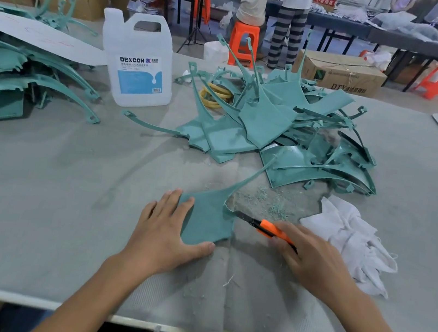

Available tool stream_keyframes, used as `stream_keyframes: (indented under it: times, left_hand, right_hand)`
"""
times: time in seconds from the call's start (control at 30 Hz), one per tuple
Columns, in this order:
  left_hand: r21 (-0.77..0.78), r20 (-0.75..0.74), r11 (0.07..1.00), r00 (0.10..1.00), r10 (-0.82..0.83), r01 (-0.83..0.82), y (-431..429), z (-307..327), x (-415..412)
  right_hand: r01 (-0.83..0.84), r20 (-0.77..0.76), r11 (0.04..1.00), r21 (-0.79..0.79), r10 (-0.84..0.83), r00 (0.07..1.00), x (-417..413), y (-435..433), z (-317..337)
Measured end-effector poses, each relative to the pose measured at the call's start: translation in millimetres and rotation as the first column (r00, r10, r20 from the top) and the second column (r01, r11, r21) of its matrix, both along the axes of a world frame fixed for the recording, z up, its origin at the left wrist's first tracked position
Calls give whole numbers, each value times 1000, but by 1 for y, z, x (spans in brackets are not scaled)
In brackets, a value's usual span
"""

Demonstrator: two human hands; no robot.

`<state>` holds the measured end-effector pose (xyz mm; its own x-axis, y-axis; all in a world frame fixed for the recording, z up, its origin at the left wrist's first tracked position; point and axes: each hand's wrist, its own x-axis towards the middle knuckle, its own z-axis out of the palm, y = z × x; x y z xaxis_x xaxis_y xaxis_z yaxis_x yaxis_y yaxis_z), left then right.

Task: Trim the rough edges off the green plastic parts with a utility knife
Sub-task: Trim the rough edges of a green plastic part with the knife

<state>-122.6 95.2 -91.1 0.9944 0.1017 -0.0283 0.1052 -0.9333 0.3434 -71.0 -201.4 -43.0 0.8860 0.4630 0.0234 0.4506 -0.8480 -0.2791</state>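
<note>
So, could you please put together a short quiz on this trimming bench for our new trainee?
1. True or false: the left hand presses flat on the part.
2. The knife meets the part at its: A) left edge B) right edge C) thin arm's tip.
3. What white thing lies beside the right hand, on the side away from the part?
Key: 1 true. 2 B. 3 the rag.
</note>
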Motion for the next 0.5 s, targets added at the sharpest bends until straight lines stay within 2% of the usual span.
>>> stream_keyframes:
  times: [0.17, 0.27, 0.5]
  left_hand:
    - [1, 15, 1000, 1000, 5, -5, -1, -1, -1]
    - [6, 17, 1000, 1000, 0, 0, 0, 0, -1]
    - [-5, 7, 1000, 1000, -4, 4, -1, 3, -2]
  right_hand:
    - [-56, -7, 998, 2, 56, 998, -2, 2, -1]
    - [-7, 3, 1000, 3, 7, 1000, 5, 1, -5]
    - [-16, -20, 999, 28, 16, 1000, 8, -2, -6]
